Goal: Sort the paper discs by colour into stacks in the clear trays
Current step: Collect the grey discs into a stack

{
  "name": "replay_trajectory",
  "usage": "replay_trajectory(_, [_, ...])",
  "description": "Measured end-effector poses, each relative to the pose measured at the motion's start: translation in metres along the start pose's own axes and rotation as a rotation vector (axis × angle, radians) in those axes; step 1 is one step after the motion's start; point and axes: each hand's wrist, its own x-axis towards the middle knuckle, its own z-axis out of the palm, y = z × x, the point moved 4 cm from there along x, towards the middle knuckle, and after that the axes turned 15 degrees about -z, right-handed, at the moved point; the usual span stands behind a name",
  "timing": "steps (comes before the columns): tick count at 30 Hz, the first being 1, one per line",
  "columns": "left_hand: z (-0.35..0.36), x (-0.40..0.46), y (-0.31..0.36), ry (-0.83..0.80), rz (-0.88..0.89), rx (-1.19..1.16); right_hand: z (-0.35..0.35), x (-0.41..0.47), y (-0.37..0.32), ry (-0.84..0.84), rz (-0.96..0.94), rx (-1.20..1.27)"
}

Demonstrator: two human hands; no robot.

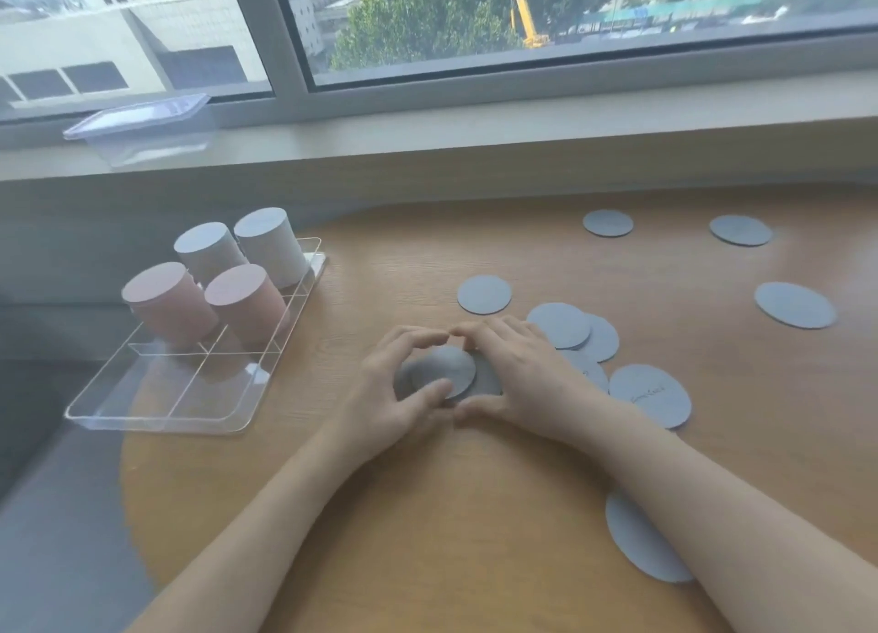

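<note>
Wooden table (475, 513) | both grips cup grey discs (449, 368); lower discs hidden

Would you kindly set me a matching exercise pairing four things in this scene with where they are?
Things:
1. pink stacks
2. empty tub
3. small pile of discs
4. lone disc

Places:
A. on the windowsill
B. between the left hand and right hand
C. far right of the table
D. in the tray, nearer row

Pairs: 1-D, 2-A, 3-B, 4-C
</note>
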Motion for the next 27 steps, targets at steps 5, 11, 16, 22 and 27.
replay_trajectory(5, [-0.017,-0.015,-0.019,0.285,-0.205,0.359,0.002,-0.002,-0.003,-0.047,-0.043,-0.109])
replay_trajectory(11, [-0.021,-0.019,-0.025,0.197,-0.297,0.401,0.001,0.001,-0.008,-0.063,-0.066,-0.145])
replay_trajectory(16, [-0.025,-0.018,-0.024,0.19,-0.356,0.183,0.001,0.002,-0.008,-0.033,-0.086,-0.187])
replay_trajectory(22, [-0.04,-0.02,-0.025,0.278,-0.343,-0.222,0.0,0.002,-0.008,0.033,-0.08,-0.196])
replay_trajectory(27, [-0.033,-0.017,-0.023,0.226,-0.333,-0.291,-0.002,0.002,-0.01,0.141,-0.093,-0.129])
